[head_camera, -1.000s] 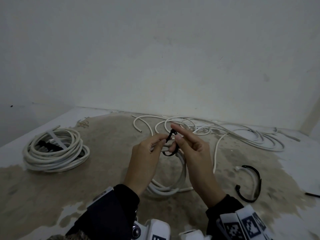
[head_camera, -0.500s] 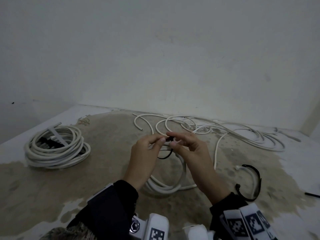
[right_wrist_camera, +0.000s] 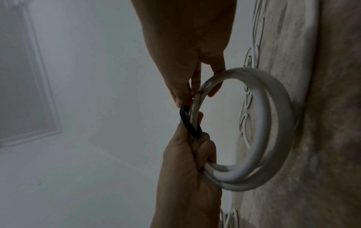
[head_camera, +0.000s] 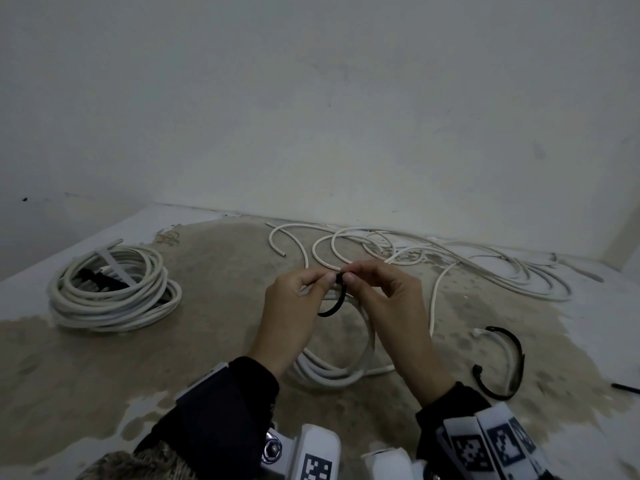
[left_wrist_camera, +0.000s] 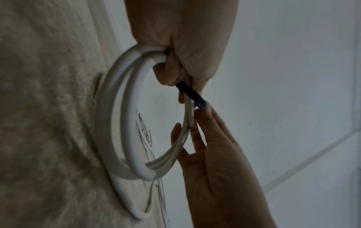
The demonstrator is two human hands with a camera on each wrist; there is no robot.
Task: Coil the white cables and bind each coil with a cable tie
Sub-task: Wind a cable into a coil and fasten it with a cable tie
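Both hands are raised together over the stained concrete floor (head_camera: 214, 341), working on one small coil of white round cable (head_camera: 346, 372). The left hand (head_camera: 294, 306) has its fingers curled around the gathered turns of that coil, and its thumb and forefinger pinch a thin black plastic cable tie (head_camera: 337, 301) against the strands. The right hand (head_camera: 391, 303) meets it fingertip to fingertip: its thumb and forefinger pinch the other end of the same tie just beside the left thumb, while its remaining fingers lie fairly straight along the cable, one tucked inside the ring. From the left wrist view the tie (left_wrist_camera: 192, 94) runs as a short dark strap from between the left fingers (left_wrist_camera: 166, 74) to the right fingertips (left_wrist_camera: 203, 114), laid along the white strands. From the right wrist view it bows outward in a small arc (right_wrist_camera: 190, 123) between the two pinches, and the coil (right_wrist_camera: 273, 131) hangs below the fingers, its lower turns touching the floor.

Beyond the fingertips, loose white cable (head_camera: 450, 258) sprawls in tangled loops near the pale wall (head_camera: 311, 98). Well off to the left of the left hand lies a larger finished coil of white cable (head_camera: 110, 289). To the right of the right hand a second black cable tie (head_camera: 502, 362) lies curved on the floor.
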